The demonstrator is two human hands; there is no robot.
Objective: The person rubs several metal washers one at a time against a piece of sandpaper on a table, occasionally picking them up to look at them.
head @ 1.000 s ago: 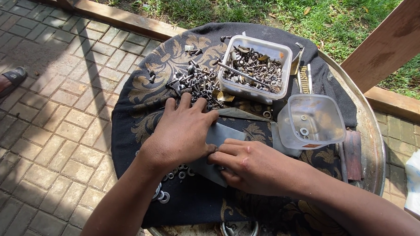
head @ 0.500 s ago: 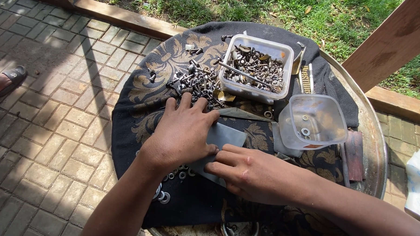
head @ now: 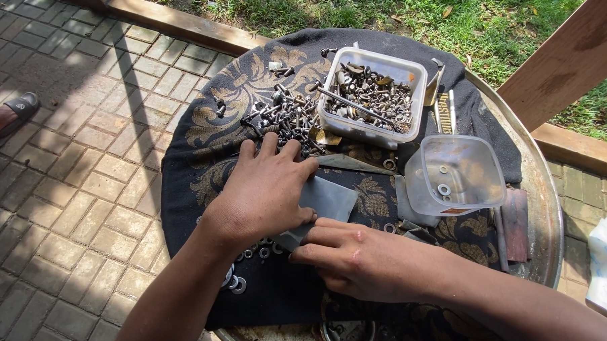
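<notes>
grey sheet [head: 326, 198] half under left hand [head: 266, 189]; forearms cut off

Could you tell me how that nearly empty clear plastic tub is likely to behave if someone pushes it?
The clear plastic tub holds only a few washers, so it is probably light and would slide or tip easily. Its thin walls likely flex. The dark cloth beneath may drag slightly.

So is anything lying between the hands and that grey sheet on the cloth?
No. The left hand lies flat on the grey sheet, and the right hand has its fingers at the sheet's near edge. Loose washers lie beside it.
</notes>
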